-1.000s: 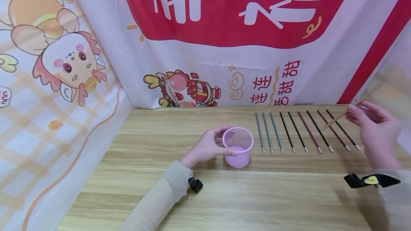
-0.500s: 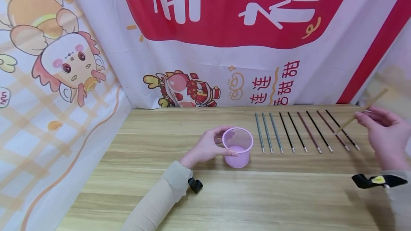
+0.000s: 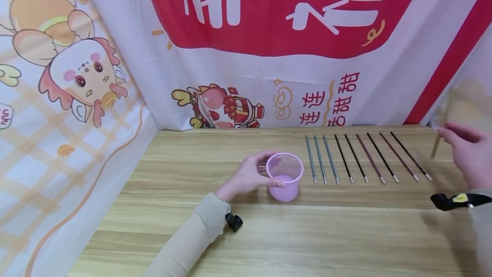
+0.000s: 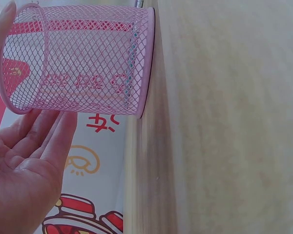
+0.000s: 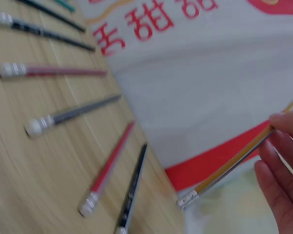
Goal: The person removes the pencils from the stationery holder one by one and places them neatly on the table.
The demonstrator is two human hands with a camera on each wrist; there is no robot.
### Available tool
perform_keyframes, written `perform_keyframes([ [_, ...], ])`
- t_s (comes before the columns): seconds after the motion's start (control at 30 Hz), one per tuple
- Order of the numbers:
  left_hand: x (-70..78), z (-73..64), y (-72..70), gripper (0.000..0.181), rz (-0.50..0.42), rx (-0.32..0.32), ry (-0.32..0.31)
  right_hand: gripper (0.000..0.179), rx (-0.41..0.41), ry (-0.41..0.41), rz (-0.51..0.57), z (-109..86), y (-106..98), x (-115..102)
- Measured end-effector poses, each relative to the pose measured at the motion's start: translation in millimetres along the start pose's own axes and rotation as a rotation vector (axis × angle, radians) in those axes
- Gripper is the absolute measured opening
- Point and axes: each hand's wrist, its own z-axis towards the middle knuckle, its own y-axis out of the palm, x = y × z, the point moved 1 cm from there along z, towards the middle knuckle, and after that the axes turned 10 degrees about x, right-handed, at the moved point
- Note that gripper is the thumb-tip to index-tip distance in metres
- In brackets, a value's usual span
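Note:
My left hand holds a pink mesh pencil cup, thumb on the near side of its rim and fingers round the back. It stands upright on the table; the left wrist view shows its mesh wall sideways. At the table's right end, my right hand pinches a yellow pencil between thumb and fingers. That pencil points steeply down, its eraser end lowest, just right of a row of pencils. Several pencils, such as a dark red one, lie side by side with their erasers toward me.
Three blue pencils form the left end of the row, close to the cup. A printed cloth hangs along the table's back edge, with another patterned cloth on the left. The wooden table stretches toward me.
My right hand has moved right, from over the end of the row to beyond it. The yellow pencil has swung from slanted to nearly upright. My left hand and the cup stay still.

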Motion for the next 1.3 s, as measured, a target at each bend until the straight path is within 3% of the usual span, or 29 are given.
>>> perform_keyframes([
  [0.17, 0.3, 0.4, 0.3, 0.08, 0.006, 0.0, 0.004, 0.051, -0.09, -0.096, -0.211, 16.9, 2, 14],
  [0.33, -0.4, 1.4, 0.9, 0.08, 0.009, -0.002, 0.003, 0.053, -0.118, -0.181, -0.291, 25.9, 9, 36],
  [0.57, 1.9, 1.6, 1.1, 0.08, 0.018, 0.002, 0.006, 0.045, -0.143, -0.2, -0.434, 26.0, 17, 56],
  [0.93, 2.2, 0.8, 0.8, 0.08, 0.029, 0.01, -0.007, 0.047, -0.096, -0.153, -0.441, 21.6, 28, 81],
  [1.17, -0.6, -0.3, 1.5, 0.08, -0.003, 0.005, -0.004, 0.05, -0.107, -0.067, -0.462, 24.3, 36, 83],
  [1.3, -0.2, -0.3, 0.5, 0.08, -0.002, 0.01, -0.009, 0.051, -0.108, -0.062, -0.446, 25.3, 36, 82],
])
